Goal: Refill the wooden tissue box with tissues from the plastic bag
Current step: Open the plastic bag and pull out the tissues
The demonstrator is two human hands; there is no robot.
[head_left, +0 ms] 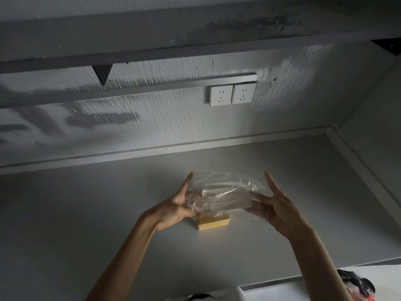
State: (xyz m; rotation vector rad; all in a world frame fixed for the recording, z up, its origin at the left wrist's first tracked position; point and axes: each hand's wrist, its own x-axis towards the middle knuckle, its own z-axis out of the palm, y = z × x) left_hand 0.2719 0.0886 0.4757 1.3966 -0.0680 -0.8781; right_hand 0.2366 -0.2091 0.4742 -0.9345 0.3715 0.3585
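No readable brand, label or writing anywhere; plastic bag (225, 192) is clear and unprinted, two white wall sockets (230, 94) carry only pin holes. Both hands raised above the grey counter (86, 213), bag held between them in the air. Left hand (176, 206) at the bag's left end: index finger straight and pointing up, lower fingers curled into the crumpled plastic, gripping it. Right hand (274, 205) at the bag's right end: index finger straight up and free of the bag, other fingers loosely bent, tips pressing the plastic over the end of the tissues (230, 199); some fingers show through the film. Tissues are a pale folded stack inside the bag, lying roughly level. Wooden tissue box (213, 222) sits on the counter directly below the bag, only its front and right side visible, top hidden by bag and left hand. Dark shelf (195, 40) overhead
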